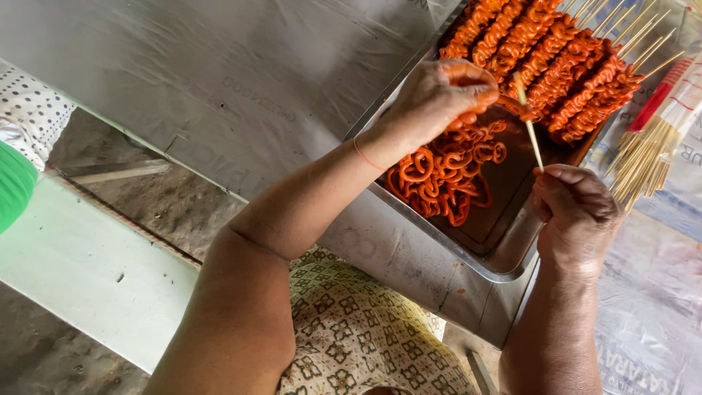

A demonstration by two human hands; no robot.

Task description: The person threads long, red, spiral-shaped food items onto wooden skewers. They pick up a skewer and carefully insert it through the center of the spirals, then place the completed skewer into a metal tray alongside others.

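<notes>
My left hand (437, 96) hovers over a steel tray (504, 252), its fingers pinching an orange marinated piece (474, 76) at the tip of a thin wooden skewer (531, 132). The lower end of that skewer is gripped upright by my right hand (574, 207). Loose orange curled pieces (446, 174) lie heaped in the tray just below my left hand. Several finished skewers (552, 62) packed with the same orange pieces lie stacked at the tray's far end.
A bundle of bare wooden skewers (647, 157) in a red-and-white wrapper lies right of the tray. The table is covered with grey plastic sheeting (219, 80). A pale green bench (88, 271) runs below left. My patterned dress (358, 329) shows at the bottom.
</notes>
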